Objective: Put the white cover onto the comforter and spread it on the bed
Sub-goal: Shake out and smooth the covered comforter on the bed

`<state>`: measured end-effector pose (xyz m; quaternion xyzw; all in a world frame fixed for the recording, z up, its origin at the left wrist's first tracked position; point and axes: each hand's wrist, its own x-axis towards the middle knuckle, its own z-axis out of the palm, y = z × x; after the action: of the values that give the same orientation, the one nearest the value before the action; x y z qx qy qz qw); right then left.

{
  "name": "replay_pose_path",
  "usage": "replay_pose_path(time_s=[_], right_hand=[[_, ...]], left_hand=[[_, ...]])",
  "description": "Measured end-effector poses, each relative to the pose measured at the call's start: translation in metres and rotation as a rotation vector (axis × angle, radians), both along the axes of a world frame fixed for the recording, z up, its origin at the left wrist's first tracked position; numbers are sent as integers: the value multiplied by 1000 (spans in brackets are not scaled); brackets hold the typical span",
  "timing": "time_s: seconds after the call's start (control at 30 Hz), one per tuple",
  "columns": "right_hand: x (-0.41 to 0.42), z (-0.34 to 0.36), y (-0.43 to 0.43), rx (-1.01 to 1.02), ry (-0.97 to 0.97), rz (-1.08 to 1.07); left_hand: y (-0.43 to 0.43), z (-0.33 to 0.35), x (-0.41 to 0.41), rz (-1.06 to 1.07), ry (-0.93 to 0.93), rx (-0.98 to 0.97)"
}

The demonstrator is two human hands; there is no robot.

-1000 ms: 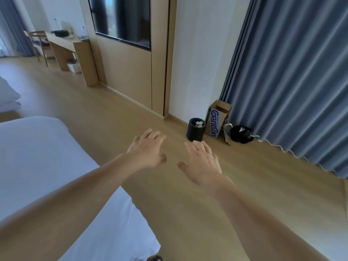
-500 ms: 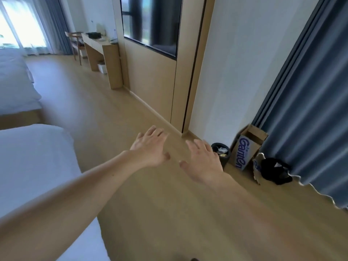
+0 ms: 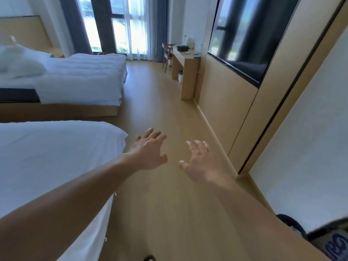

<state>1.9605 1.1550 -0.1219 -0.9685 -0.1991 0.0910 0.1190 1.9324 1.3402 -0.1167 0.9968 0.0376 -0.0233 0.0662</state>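
Both my arms reach forward over the wooden floor. My left hand (image 3: 149, 150) hovers just past the corner of the near bed (image 3: 47, 153), fingers spread and empty. My right hand (image 3: 199, 161) is beside it, also spread and holding nothing. The near bed is covered in smooth white fabric. On the far bed (image 3: 84, 78) lies a quilted white comforter with pillows at its left end. I cannot tell the white cover apart from the other bedding.
A wooden aisle (image 3: 165, 113) runs between the beds and the right wall. A wall-mounted TV (image 3: 243, 38), a desk (image 3: 185, 72) with a chair and a bright window (image 3: 120, 25) lie ahead. A black bin (image 3: 290, 223) and a cardboard box sit at the lower right.
The view has swung left, from the grey curtain and bin toward the beds and window. Both hands stay outstretched and empty, now beside the near bed's corner.
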Motion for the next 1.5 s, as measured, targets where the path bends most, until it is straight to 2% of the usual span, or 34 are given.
replay_pose_path(time_s=[0.1, 0.63, 0.83, 1.13, 1.5], right_hand=[[68, -7, 38, 49, -19, 38], [410, -11, 201, -21, -29, 202], [543, -6, 273, -12, -45, 361], [677, -4, 434, 28, -26, 622], [818, -2, 662, 36, -36, 699]], left_hand=[[39, -8, 55, 66, 30, 30], [193, -13, 369, 228, 22, 25], [251, -8, 473, 390, 15, 0], [378, -19, 567, 673, 27, -27], [597, -18, 695, 755, 2, -38]])
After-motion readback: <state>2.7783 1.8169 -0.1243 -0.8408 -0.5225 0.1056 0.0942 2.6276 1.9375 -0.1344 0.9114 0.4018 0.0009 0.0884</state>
